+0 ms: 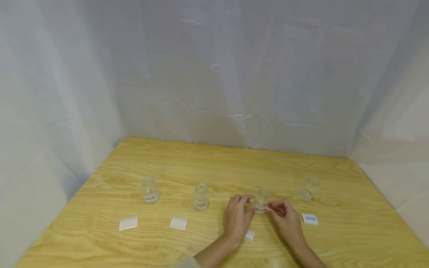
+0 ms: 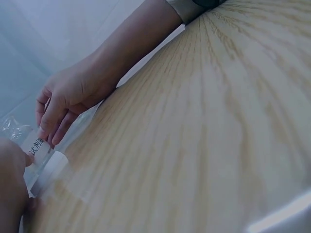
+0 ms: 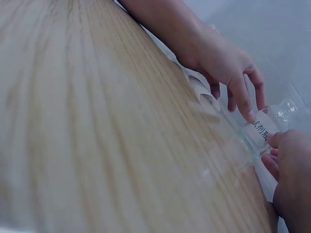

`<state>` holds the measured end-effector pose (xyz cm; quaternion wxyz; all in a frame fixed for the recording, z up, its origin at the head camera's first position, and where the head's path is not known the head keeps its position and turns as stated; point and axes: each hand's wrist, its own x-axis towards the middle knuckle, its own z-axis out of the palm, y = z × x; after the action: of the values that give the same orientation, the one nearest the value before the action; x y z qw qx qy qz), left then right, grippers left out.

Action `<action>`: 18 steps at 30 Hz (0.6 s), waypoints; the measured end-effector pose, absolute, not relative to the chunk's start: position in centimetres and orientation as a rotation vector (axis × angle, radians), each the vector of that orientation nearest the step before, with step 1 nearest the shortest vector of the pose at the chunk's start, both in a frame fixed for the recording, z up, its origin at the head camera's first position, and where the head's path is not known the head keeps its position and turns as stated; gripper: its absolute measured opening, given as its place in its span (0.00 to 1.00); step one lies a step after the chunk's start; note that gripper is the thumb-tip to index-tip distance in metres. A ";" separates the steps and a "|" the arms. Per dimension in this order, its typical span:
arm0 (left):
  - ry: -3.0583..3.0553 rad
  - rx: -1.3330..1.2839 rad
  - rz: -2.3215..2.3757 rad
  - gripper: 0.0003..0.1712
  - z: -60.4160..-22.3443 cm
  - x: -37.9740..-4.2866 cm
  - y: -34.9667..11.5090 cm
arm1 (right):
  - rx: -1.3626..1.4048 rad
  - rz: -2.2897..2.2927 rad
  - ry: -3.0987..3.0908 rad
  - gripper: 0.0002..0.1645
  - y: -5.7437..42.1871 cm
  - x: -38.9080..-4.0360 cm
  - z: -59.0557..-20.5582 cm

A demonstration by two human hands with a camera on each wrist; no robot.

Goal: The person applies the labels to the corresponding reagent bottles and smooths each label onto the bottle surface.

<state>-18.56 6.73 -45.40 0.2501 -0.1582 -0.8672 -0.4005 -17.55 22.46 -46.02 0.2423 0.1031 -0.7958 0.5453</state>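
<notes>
Pinching a glass bottle with curled left hand and right hand, likely sticking its label; next, maybe rub flat.

four jars, four labels, three slips, two hands

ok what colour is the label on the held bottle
The label is white with dark characters, clearest in the right wrist view.

Head view looks forward-down; nearer wrist views share one jar.
</notes>
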 end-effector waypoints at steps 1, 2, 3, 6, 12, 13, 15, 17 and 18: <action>-2.364 -0.435 -1.118 0.20 -45.4 -18.5 6.7 | 0.288 1.511 -2.172 0.12 22.5 -17.6 -46.0; -2.369 -0.442 -1.149 0.20 -45.4 -18.5 6.7 | 0.294 1.526 -2.173 0.12 22.5 -17.6 -46.0; -2.372 -0.448 -1.186 0.20 -45.4 -18.5 6.7 | 0.295 1.529 -2.180 0.13 22.5 -17.5 -46.1; -2.382 -0.463 -1.305 0.23 -45.4 -18.4 6.7 | 0.286 1.540 -2.212 0.14 22.5 -17.5 -46.1; -2.375 -0.527 -1.463 0.33 -45.3 -18.5 6.9 | 0.307 1.558 -2.282 0.22 22.7 -17.4 -46.1; -2.372 -0.544 -1.472 0.34 -45.3 -18.6 7.0 | 0.329 1.547 -2.297 0.24 22.8 -17.4 -46.1; -2.368 -0.578 -1.484 0.36 -45.3 -18.7 7.0 | 0.375 1.512 -2.324 0.29 22.8 -17.5 -46.1; -2.360 -0.610 -1.484 0.38 -45.3 -18.7 7.1 | 0.405 1.460 -2.346 0.31 22.8 -17.6 -46.1; -2.355 -0.618 -1.479 0.38 -45.4 -18.8 7.1 | 0.413 1.437 -2.352 0.31 22.8 -17.6 -46.1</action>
<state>-18.78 7.09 -45.36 0.1459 -0.2148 -0.8178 -0.5135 -17.63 22.77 -46.12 0.1764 0.1458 -0.8306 0.5077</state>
